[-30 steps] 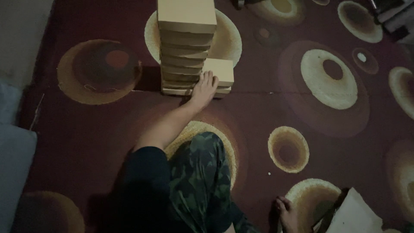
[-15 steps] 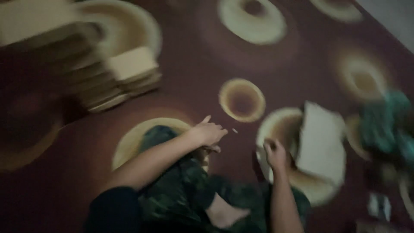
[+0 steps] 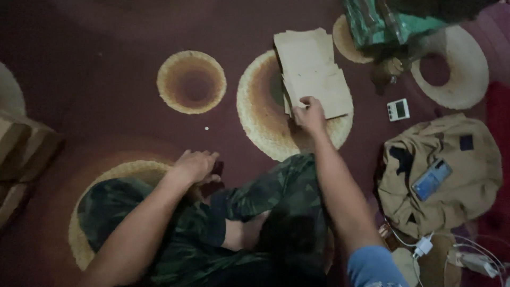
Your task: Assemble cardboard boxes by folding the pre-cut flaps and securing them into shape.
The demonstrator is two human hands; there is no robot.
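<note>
My right hand point(image 3: 309, 113) reaches forward and grips the near edge of a stack of flat tan cardboard sheets point(image 3: 313, 69) lying on the carpet. My left hand point(image 3: 194, 165) rests by my knee on the dark red carpet point(image 3: 106, 79), fingers curled loosely, holding nothing. My crossed legs in camouflage trousers point(image 3: 265, 202) fill the near middle. A pile of folded cardboard boxes point(image 3: 21, 154) sits at the far left edge, away from both hands.
A small white timer point(image 3: 398, 109) lies right of the sheets. A tan garment point(image 3: 441, 170) with a phone point(image 3: 431, 178) on it lies at right. A white charger and cables point(image 3: 425, 245) trail near my right side. Green plastic packaging point(image 3: 382, 21) sits at top right.
The view swung right, away from the box pile. My left hand left the boxes and dropped to my knee. My right hand reached onto the flat cardboard sheets.
</note>
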